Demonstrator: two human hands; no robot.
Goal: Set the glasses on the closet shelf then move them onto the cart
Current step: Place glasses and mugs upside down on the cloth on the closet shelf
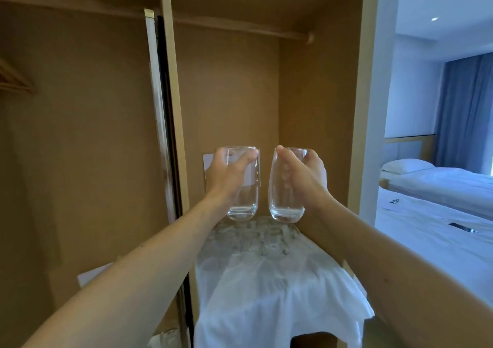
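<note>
Head view: a brown wooden closet [226,86] fills most of the scene, its open compartment straight ahead with a hanging rail [240,28] across the top. To the far right lie two beds [437,214] in white linen, with blue curtains [466,112] behind them. Low in the middle, a white cloth [266,294] drapes over a surface in front of the compartment; what lies beneath it cannot be told. At the cloth's far end stands a cluster of clear glasses [256,241], blurred. A wooden hanger [16,80] shows at the far left.

Both arms reach forward. The left hand [226,174] grips one clear tumbler, the left glass [244,187], fingers curled round its upper part. The right hand [301,174] grips the right glass [285,187] likewise. Both glasses are upright, raised above the cluster, just beside each other without touching.
</note>
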